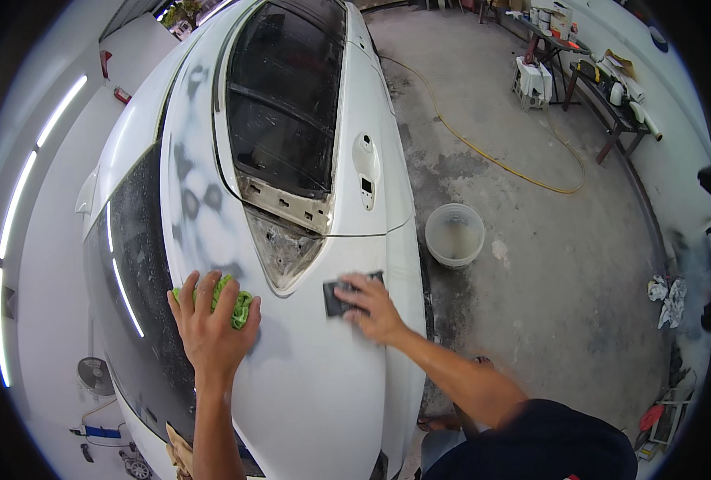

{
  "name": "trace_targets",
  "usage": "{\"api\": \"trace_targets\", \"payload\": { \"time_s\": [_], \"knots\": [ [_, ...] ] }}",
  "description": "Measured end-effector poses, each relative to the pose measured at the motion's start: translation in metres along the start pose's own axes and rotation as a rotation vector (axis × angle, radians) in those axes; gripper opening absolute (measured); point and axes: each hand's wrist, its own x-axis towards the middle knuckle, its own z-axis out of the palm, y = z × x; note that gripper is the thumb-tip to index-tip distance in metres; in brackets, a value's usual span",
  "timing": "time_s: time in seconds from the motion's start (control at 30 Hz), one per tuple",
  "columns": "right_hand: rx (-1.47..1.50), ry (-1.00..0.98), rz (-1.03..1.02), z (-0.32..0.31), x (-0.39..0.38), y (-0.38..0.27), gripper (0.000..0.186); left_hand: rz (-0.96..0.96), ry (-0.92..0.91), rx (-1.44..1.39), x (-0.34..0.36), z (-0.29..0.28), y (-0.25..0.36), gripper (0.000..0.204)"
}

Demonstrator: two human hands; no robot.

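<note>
A white car [315,376] fills the middle, with grey and dark patches along its roof pillar. My left hand [214,320] presses a bunched green cloth [243,308] on the rear pillar, beside the dark rear windscreen [135,248]. On the panel below the bare corner window opening [279,252], my right hand [367,304] grips a flat dark sanding pad [338,300]; the fingers are slightly blurred. Part of the pad is hidden under the hand. Ahead of it, the rear door shows a bare handle recess [366,168].
A translucent bucket [454,235] with cloudy liquid stands on the concrete floor right of the car. Beyond it curves a yellow hose [483,152]. Benches [611,108] with tools line the right wall. A fan [95,374] stands at left; tan paper [179,450] lies by my left forearm.
</note>
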Motion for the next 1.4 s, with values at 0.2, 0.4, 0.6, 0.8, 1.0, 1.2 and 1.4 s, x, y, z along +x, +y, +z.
{"api": "trace_targets", "payload": {
  "time_s": [0.2, 0.4, 0.6, 0.8, 1.0, 1.2, 1.4],
  "knots": [
    [0.115, -0.004, -0.137, -0.010, 0.021, 0.017, 0.047, 0.025, 0.003, -0.008, 0.003, -0.001, 0.001, 0.039],
    [-0.009, -0.146, 0.026, 0.007, -0.035, -0.022, 0.048, 0.024, 0.009, 0.016, 0.004, -0.001, 0.002, 0.040],
    [0.023, 0.132, 0.055, -0.009, 0.047, 0.017, 0.049, -0.027, -0.015, -0.032, 0.002, 0.000, 0.002, 0.039],
    [0.027, -0.123, -0.069, 0.014, -0.031, -0.012, 0.052, -0.013, -0.008, -0.007, 0.002, 0.002, 0.002, 0.037],
    [0.079, 0.041, -0.068, 0.006, 0.014, 0.006, 0.047, -0.034, -0.018, -0.014, 0.001, 0.001, 0.002, 0.040],
    [0.019, -0.058, -0.170, 0.005, -0.026, -0.009, 0.046, -0.011, -0.006, -0.001, 0.002, 0.000, 0.001, 0.040],
    [-0.010, -0.070, 0.141, 0.012, -0.024, -0.025, 0.045, -0.080, -0.032, -0.037, 0.003, 0.000, 0.004, 0.046]
  ]
}}
